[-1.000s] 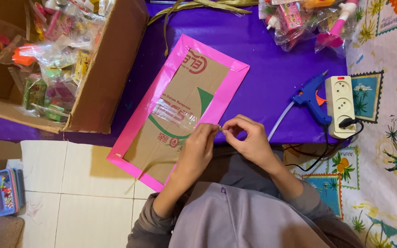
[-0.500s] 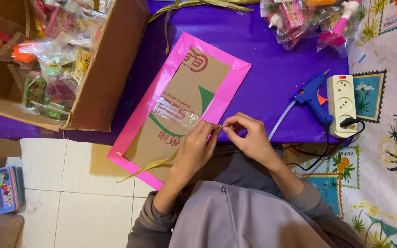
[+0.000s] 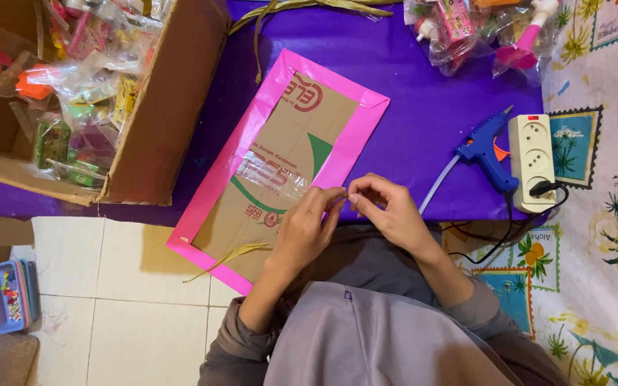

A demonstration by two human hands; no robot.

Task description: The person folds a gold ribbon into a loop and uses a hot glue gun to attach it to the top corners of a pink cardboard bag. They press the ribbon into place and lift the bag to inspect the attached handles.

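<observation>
Head view: both hands meet over the near long edge of a flat cardboard panel [image 3: 280,164] bordered in pink tape, which lies on the purple worktop [image 3: 423,100] and overhangs its front edge above the tiled floor [image 3: 101,286]. The left hand [image 3: 305,229] and the right hand [image 3: 388,211] pinch something thin and clear between fingertips; it looks like a small plastic wrapper [image 3: 277,179] or strip of film reaching onto the panel, though I cannot tell exactly what it is. Both hands are closed in a fine pinch, not flat or relaxed.

The film seems almost weightless, limp and slippery, so a fingertip grip at its edge suits it. The panel looks light and stiff but bendable; it is best held by its long taped edges.

Its long axis runs from 7 o'clock to 1 o'clock. A blue glue gun [image 3: 486,146] lies at 3 o'clock beside a white power strip [image 3: 531,161], and an open box [image 3: 109,93] of packets sits at 10 o'clock.
</observation>
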